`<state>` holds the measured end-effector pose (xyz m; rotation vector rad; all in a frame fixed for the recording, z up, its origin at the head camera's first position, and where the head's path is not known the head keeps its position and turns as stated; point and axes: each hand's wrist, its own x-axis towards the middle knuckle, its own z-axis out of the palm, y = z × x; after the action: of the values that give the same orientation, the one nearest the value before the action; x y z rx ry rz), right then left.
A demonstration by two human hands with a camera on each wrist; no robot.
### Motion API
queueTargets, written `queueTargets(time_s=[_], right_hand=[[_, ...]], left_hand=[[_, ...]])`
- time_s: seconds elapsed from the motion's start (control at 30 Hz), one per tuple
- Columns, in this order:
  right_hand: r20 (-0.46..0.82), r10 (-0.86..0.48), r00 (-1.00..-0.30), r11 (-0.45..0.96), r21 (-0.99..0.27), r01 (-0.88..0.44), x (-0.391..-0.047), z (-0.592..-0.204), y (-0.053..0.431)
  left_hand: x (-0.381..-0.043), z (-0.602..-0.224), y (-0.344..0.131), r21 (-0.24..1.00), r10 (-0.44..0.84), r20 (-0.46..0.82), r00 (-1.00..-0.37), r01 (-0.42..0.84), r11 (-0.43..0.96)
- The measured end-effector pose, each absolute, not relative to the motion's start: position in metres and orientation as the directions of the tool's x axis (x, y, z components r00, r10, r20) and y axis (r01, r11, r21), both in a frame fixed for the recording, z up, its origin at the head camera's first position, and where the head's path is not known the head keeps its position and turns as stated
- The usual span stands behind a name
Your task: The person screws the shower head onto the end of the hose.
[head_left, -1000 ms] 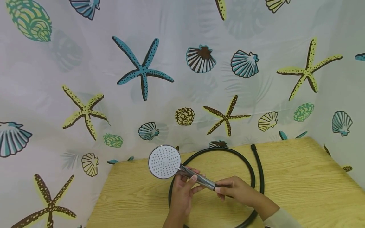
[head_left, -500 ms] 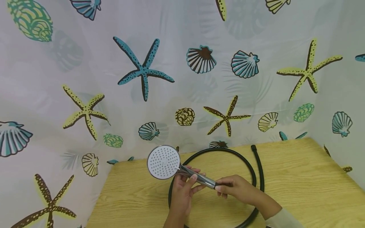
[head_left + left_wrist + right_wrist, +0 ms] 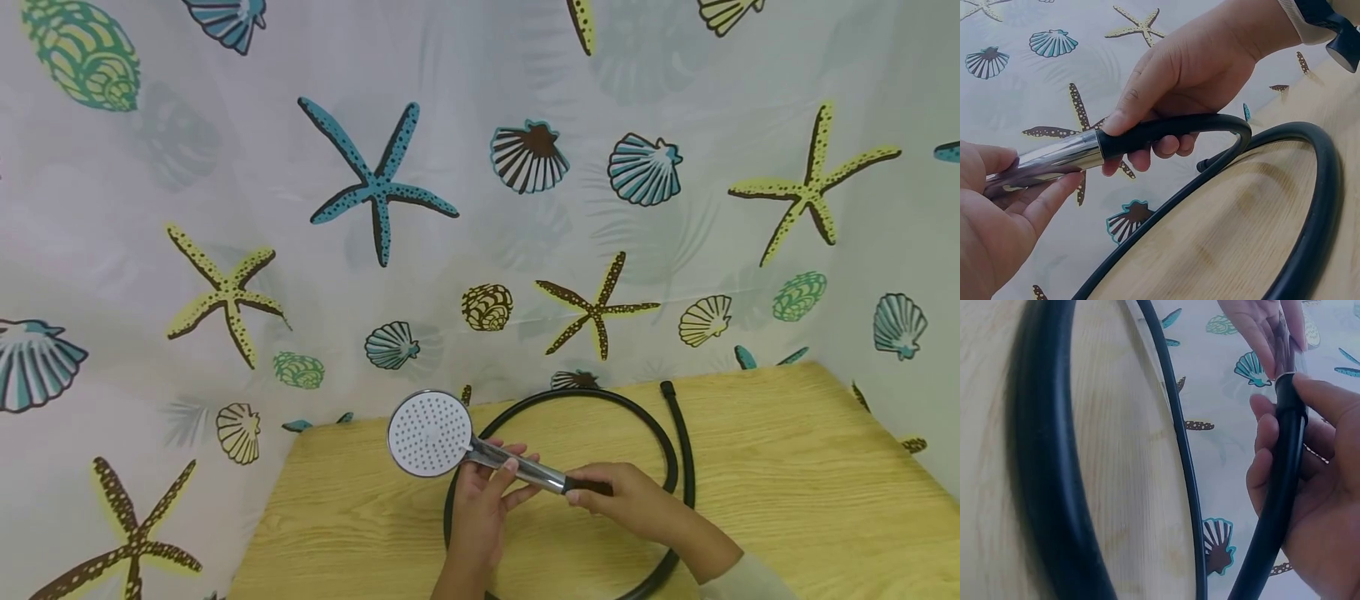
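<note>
A chrome shower head (image 3: 430, 433) with a round white nozzle face is held above the table, its handle slanting down to the right. My left hand (image 3: 483, 508) grips the chrome handle (image 3: 525, 470) with thumb and fingers. At the handle's lower end, my right hand (image 3: 626, 500) pinches the black end of a shower hose (image 3: 1147, 132). In the left wrist view the hose's black end meets the chrome handle, with no gap visible. The right wrist view also shows the thumb and fingers curled round the black hose end (image 3: 1290, 403).
The hose (image 3: 667, 450) lies in a large loop on the wooden table (image 3: 787, 467). Its other end (image 3: 667, 387) rests near the table's back edge. Behind and beside the table hangs a white curtain (image 3: 480, 225) printed with shells and starfish.
The shower head's round face has dipped slightly. My right hand has shifted its fingers on the hose end, and more of the black end shows now. The left hand keeps its grip.
</note>
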<state>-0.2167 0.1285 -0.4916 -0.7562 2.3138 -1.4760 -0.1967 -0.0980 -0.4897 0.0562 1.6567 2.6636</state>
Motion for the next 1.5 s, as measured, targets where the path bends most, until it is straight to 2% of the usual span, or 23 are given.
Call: queueTargets(time_s=[0.2, 0.43, 0.87, 1.2, 1.5], right_hand=[[0.110, -0.549, -0.828, 0.425, -0.817, -0.390, -0.213, -0.493, 0.127], [0.153, -0.528, -0.835, 0.486, -0.752, -0.445, -0.212, -0.495, 0.129], [0.158, -0.525, -0.836, 0.567, -0.668, -0.482, -0.211, -0.500, 0.129], [0.101, -0.510, -0.854, 0.605, -0.664, -0.440, -0.213, -0.500, 0.126], [0.125, -0.529, -0.840, 0.599, -0.646, -0.473, -0.214, -0.504, 0.124]], left_hand=[[-0.199, -0.489, -0.099, 0.916, 0.001, -0.003, -1.000, -0.003, -0.401], [-0.200, -0.492, -0.103, 0.939, 0.011, -0.057, -0.998, -0.057, -0.339], [-0.199, -0.505, -0.107, 0.941, 0.002, -0.181, -0.984, -0.173, -0.292], [-0.201, -0.512, -0.109, 0.940, -0.003, -0.214, -0.977, -0.205, -0.273], [-0.202, -0.517, -0.111, 0.937, 0.008, -0.233, -0.972, -0.227, -0.264]])
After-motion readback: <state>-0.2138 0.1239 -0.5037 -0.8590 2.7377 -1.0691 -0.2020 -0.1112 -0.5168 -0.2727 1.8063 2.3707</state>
